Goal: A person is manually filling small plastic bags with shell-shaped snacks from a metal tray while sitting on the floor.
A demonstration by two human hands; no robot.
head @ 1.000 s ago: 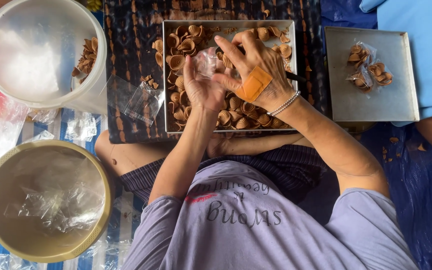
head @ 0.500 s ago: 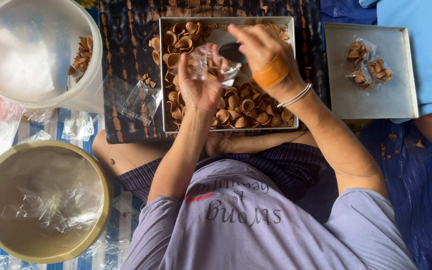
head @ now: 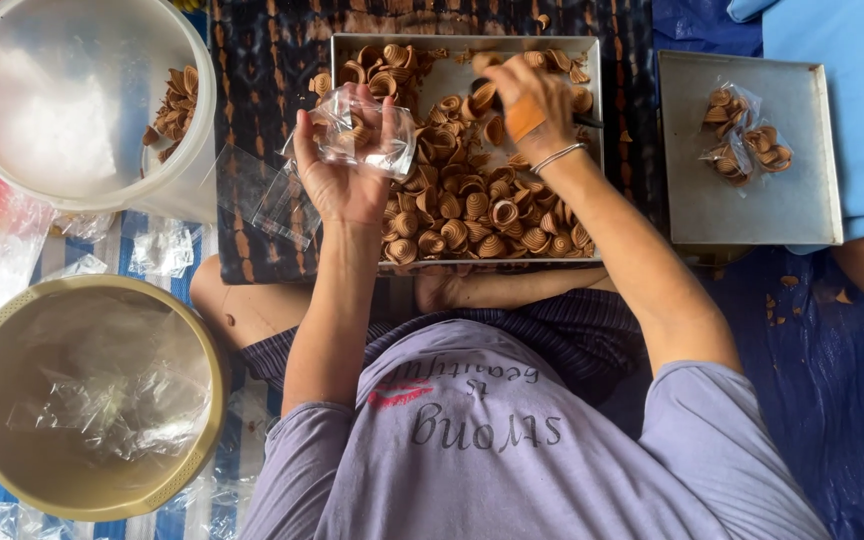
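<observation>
Left hand (head: 344,172) grips a clear bag (head: 364,132) open over the tray (head: 592,150), right hand (head: 530,98) closed on cookies (head: 462,205); a slack bag mouth could spill pieces.

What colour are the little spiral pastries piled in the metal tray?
Golden brown with ridged spiral lines, the small coiled pastries in the rectangular metal tray show best in the head view.

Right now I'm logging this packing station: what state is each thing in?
Left hand: holds the bag.
Bag: open, a few cookies inside.
Right hand: reaching into the tray.
Tray: heaped with cookies.
Side tray: two filled bags.
White tub: few cookies.
Tan basin: holds empty bags.
</observation>
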